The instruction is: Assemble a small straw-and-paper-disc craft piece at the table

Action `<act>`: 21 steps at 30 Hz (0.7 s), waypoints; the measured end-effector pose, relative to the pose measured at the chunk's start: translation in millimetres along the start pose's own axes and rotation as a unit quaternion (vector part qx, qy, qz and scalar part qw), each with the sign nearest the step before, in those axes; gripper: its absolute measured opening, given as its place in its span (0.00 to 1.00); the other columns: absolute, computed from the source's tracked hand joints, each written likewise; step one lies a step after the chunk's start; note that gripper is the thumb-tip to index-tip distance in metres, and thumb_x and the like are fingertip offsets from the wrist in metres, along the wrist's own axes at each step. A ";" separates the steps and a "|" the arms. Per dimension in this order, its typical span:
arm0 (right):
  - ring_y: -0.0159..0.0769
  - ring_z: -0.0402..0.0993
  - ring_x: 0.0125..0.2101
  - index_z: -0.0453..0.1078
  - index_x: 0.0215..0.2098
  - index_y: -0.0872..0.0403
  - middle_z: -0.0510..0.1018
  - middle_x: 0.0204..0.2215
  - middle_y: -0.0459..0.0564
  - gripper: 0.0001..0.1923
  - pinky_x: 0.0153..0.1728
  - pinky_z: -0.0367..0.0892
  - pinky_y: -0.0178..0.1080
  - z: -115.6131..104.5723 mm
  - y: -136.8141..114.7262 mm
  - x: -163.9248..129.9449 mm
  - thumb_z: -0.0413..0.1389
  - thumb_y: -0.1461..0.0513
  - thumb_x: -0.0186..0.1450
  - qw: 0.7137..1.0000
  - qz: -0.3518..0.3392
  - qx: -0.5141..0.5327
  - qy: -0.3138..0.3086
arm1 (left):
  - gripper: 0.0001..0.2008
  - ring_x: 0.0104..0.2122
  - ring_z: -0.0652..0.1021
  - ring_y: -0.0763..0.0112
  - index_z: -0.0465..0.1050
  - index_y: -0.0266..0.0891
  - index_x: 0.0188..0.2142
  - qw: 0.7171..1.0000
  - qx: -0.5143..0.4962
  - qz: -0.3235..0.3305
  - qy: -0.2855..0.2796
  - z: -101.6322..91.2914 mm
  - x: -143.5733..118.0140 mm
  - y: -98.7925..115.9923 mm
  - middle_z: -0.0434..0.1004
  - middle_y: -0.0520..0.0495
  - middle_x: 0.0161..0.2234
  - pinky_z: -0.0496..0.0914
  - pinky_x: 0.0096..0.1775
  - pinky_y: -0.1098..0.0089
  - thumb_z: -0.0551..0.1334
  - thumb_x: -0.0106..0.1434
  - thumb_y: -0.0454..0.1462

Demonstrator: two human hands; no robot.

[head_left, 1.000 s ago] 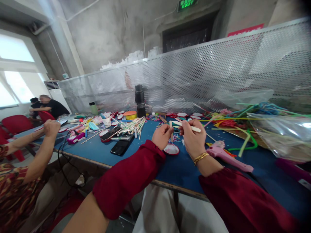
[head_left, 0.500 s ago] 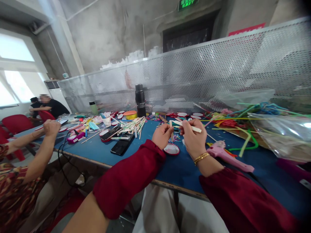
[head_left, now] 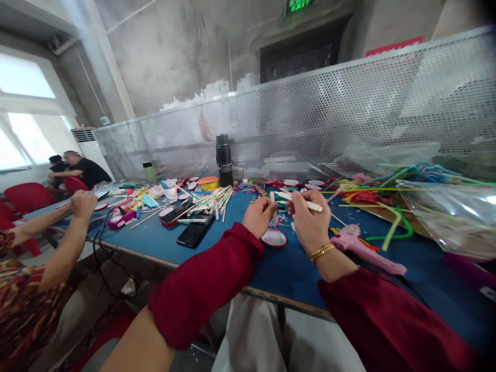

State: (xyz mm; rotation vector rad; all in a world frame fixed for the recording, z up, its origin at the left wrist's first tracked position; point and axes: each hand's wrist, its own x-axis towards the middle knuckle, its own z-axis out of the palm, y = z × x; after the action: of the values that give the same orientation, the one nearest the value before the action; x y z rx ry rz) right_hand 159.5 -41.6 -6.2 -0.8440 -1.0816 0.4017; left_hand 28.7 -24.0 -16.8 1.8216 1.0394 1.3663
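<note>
Two hands: right hand (head_left: 310,219) pinches white stick (head_left: 300,201); left hand (head_left: 259,216) grips another.

Blue tabletop (head_left: 217,248) is pretty cluttered. A black phone (head_left: 192,234) lies near the front edge, with a heap of wooden sticks (head_left: 213,200) behind it and a black flask (head_left: 223,161) standing further back. A pink glue gun (head_left: 366,247) lies on the right, a small red-rimmed disc (head_left: 273,238) just left of it, colourful pipe cleaners (head_left: 382,199) piled behind, and a clear plastic bag (head_left: 453,217) at far right.
</note>
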 end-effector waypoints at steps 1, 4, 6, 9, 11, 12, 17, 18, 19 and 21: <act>0.30 0.65 0.18 0.65 0.28 0.50 0.72 0.20 0.42 0.13 0.20 0.61 0.36 -0.1 0.7 0.1 0.59 0.54 0.66 1.000 -0.003 -0.002 0.000 | 0.16 0.24 0.64 0.74 0.66 0.40 0.30 1.000 0.001 0.002 -0.002 0.2 0.1 -0.6 0.63 0.55 0.22 0.60 0.30 0.73 0.59 0.70 0.47; 0.30 0.66 0.19 0.65 0.28 0.50 0.72 0.20 0.42 0.13 0.21 0.62 0.36 -0.3 3.9 0.4 0.59 0.55 0.66 1.000 -0.013 -0.012 -0.001 | 0.15 0.25 0.64 0.74 0.66 0.40 0.30 1.000 0.009 0.005 -0.002 0.3 0.3 -1.6 0.64 0.55 0.23 0.60 0.30 0.73 0.58 0.71 0.46; 0.30 0.66 0.19 0.65 0.28 0.50 0.72 0.20 0.43 0.12 0.21 0.61 0.36 -0.2 5.2 0.5 0.59 0.55 0.66 1.000 -0.013 -0.016 -0.001 | 0.15 0.25 0.64 0.74 0.66 0.39 0.30 1.000 0.011 0.007 -0.002 0.0 0.5 -2.1 0.64 0.55 0.23 0.60 0.31 0.72 0.58 0.71 0.46; 0.29 0.65 0.19 0.65 0.27 0.51 0.72 0.20 0.42 0.12 0.21 0.60 0.36 0.3 3.6 0.3 0.58 0.56 0.66 1.000 -0.006 -0.022 -0.002 | 0.16 0.25 0.65 0.74 0.66 0.40 0.30 1.000 0.010 0.013 -0.001 -0.3 1.1 -3.5 0.64 0.55 0.23 0.60 0.31 0.72 0.59 0.71 0.46; 0.29 0.65 0.19 0.65 0.26 0.51 0.72 0.19 0.42 0.12 0.21 0.61 0.36 0.6 0.7 -0.2 0.58 0.57 0.65 1.000 -0.003 -0.024 -0.001 | 0.16 0.25 0.64 0.74 0.65 0.40 0.30 1.000 0.011 0.014 0.001 -0.3 1.6 -4.9 0.64 0.55 0.23 0.60 0.31 0.72 0.59 0.71 0.46; 0.29 0.64 0.19 0.65 0.26 0.51 0.71 0.19 0.42 0.12 0.21 0.60 0.36 0.7 -0.8 -0.4 0.58 0.57 0.65 1.000 -0.002 -0.024 -0.001 | 0.16 0.25 0.64 0.74 0.65 0.40 0.30 1.000 0.011 0.014 0.001 -0.2 1.8 -5.6 0.64 0.55 0.23 0.60 0.31 0.72 0.58 0.71 0.47; 0.28 0.63 0.19 0.65 0.25 0.51 0.70 0.18 0.42 0.12 0.21 0.60 0.35 0.4 -2.7 -0.9 0.58 0.58 0.65 0.999 -0.002 -0.031 -0.003 | 0.16 0.25 0.64 0.74 0.66 0.40 0.30 1.000 0.009 0.015 0.004 0.5 2.6 -7.8 0.64 0.55 0.23 0.60 0.31 0.72 0.59 0.71 0.47; 0.28 0.63 0.19 0.65 0.25 0.51 0.70 0.19 0.42 0.12 0.21 0.60 0.35 0.3 -2.1 -0.7 0.58 0.57 0.65 0.999 -0.004 -0.033 -0.004 | 0.16 0.25 0.64 0.74 0.66 0.40 0.31 1.000 0.009 0.014 0.004 0.5 2.6 -7.9 0.64 0.55 0.23 0.60 0.31 0.72 0.59 0.71 0.47; 0.28 0.63 0.19 0.65 0.25 0.51 0.71 0.19 0.42 0.12 0.22 0.61 0.35 0.2 -1.5 -0.6 0.58 0.57 0.65 0.999 -0.007 -0.034 -0.005 | 0.16 0.25 0.64 0.74 0.66 0.40 0.31 1.000 0.011 0.014 0.003 0.6 2.7 -8.0 0.64 0.55 0.23 0.60 0.30 0.72 0.59 0.71 0.47; 0.28 0.64 0.19 0.65 0.25 0.51 0.71 0.19 0.42 0.13 0.22 0.61 0.35 0.2 -0.8 -0.5 0.59 0.57 0.65 0.999 -0.008 -0.032 -0.007 | 0.15 0.25 0.64 0.74 0.66 0.39 0.31 1.000 0.013 0.016 0.001 0.7 2.7 -8.0 0.64 0.55 0.23 0.60 0.30 0.72 0.58 0.71 0.46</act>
State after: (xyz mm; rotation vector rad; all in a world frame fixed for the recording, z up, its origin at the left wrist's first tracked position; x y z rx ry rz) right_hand 159.0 -42.4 -5.8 -0.8893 -1.1177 0.3619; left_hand 28.0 -17.7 -22.4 1.8638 1.0373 1.3796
